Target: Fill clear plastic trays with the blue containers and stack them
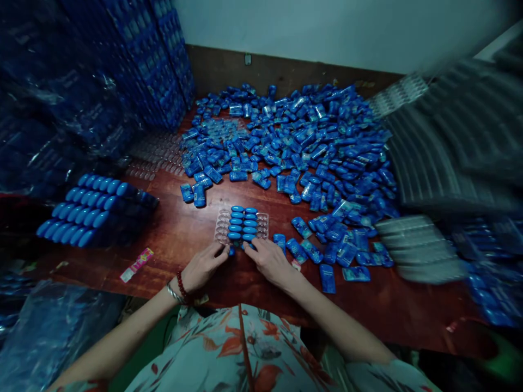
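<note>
A clear plastic blister tray (222, 226) lies on the table in front of me. In its middle stand two columns of glossy blue oval pieces (236, 221), with bare cavities showing on both sides. At the tray's near left edge, my left hand (205, 265) has its fingers closed on a small blue oval piece (231, 251). Opposite it, my right hand (270, 262) is pinched at the near right edge around another blue oval piece, mostly hidden by the fingers. Both hands are close together.
Many small blue wrapped packs (322, 158) spread over the wooden table (175, 228). To the left are a stack of filled trays (81, 212), a pink wrapper (137, 265) and flat clear trays (157, 152). Stacks of clear trays (420, 247) stand at right, blurred. Tall blue stacks (139, 60) rise at back left.
</note>
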A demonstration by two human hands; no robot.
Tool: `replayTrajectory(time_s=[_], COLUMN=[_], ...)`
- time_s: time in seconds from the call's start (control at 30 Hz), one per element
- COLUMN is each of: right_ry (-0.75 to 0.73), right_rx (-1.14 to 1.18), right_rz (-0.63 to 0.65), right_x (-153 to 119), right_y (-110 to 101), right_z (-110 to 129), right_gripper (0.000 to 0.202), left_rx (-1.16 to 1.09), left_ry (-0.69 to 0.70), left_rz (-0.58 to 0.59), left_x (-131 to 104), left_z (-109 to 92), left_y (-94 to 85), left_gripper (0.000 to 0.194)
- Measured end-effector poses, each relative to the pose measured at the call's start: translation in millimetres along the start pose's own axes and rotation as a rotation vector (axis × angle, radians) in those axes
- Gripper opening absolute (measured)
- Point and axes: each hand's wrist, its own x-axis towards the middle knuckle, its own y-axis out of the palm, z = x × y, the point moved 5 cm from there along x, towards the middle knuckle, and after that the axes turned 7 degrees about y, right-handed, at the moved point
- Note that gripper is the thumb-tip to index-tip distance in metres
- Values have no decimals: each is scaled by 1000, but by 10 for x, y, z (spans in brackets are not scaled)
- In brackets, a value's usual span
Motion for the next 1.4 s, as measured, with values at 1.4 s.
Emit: replayTrajectory(time_s=[1.4], right_ry=[579], right_rx=[-102], right_rz=[348], right_x=[227], right_y=[345], right_z=[252], right_gripper=[18], left_rx=[-610], left_ry=[-583], left_rz=[-189], left_x=[-210], left_z=[362], left_y=[346], left_gripper=[19])
